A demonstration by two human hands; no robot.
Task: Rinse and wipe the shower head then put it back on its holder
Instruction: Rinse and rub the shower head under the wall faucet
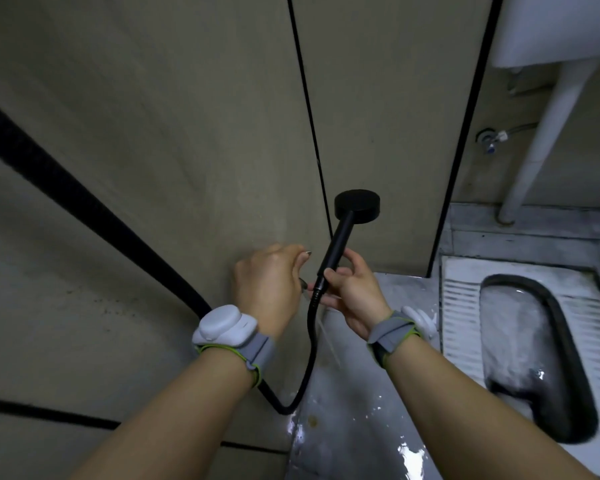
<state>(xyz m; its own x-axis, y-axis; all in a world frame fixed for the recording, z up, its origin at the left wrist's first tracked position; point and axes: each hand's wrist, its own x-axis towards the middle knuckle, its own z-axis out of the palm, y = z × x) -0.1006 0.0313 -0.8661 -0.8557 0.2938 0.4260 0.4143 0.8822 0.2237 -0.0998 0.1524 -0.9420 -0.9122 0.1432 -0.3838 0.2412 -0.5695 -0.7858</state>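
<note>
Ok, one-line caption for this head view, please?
Right hand grips the black shower head by its handle, left hand alongside, beside a squat toilet.

Blk shower head (357,206) & hose (310,341), beige wall (153,133), white ribbed squat pan (465,306)

Tight corner. Beige wall (153,150) close on the left and ahead; little room beyond the left hand (267,282), which sits just off that wall. Shower head (357,206) stands up near the dark wall joint (309,116), open air above it. Black hose (310,344) loops down between the two wrists, then runs along the wall foot. Right hand (350,292) grips the handle. To its right, clear space over wet floor (354,427). Squat pan (534,351) farther right; white pipe (541,143) rises behind it.
</note>
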